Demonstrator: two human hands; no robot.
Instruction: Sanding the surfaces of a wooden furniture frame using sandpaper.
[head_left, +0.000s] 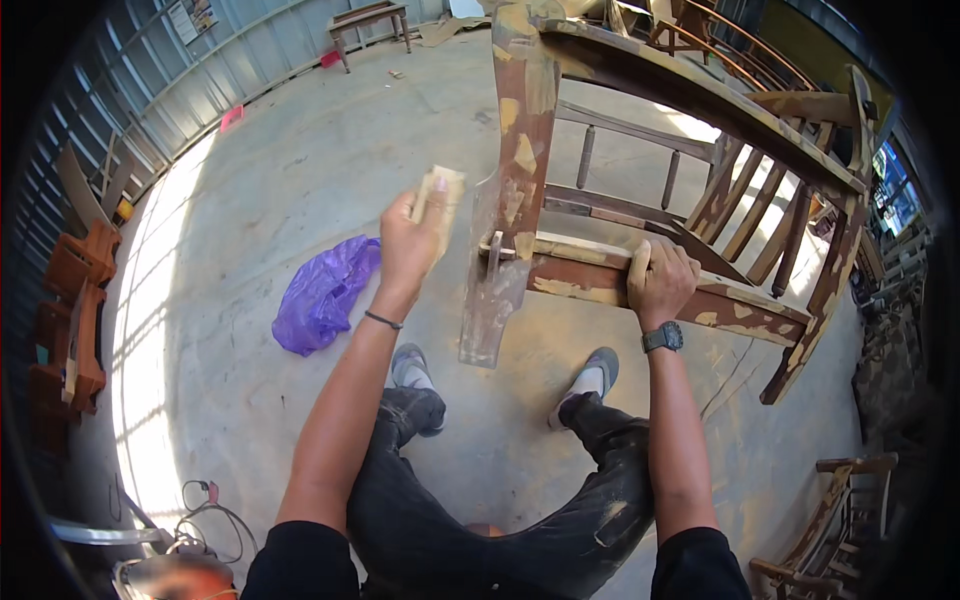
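Observation:
My left hand (412, 236) grips a pale folded sheet or pad (439, 196), probably sandpaper, held in the air just left of a wooden chair frame (521, 150). The frame's brown wood bears patches of tan filler. Around its lower rail (720, 304) my right hand (662, 279) is closed, with a watch on that wrist. The wide front leg piece (491, 300) stands between the two hands, nearer the left one. A crumpled purple plastic bag (322, 296) lies on the concrete floor beside my left forearm.
Cables (214, 517) lie at the lower left. Orange-brown wooden pieces (86, 315) stand along the left side. A small wooden table (367, 19) is by the metal wall at the back. Another wooden frame (825, 525) sits at the lower right. My feet are between the bag and the chair frame.

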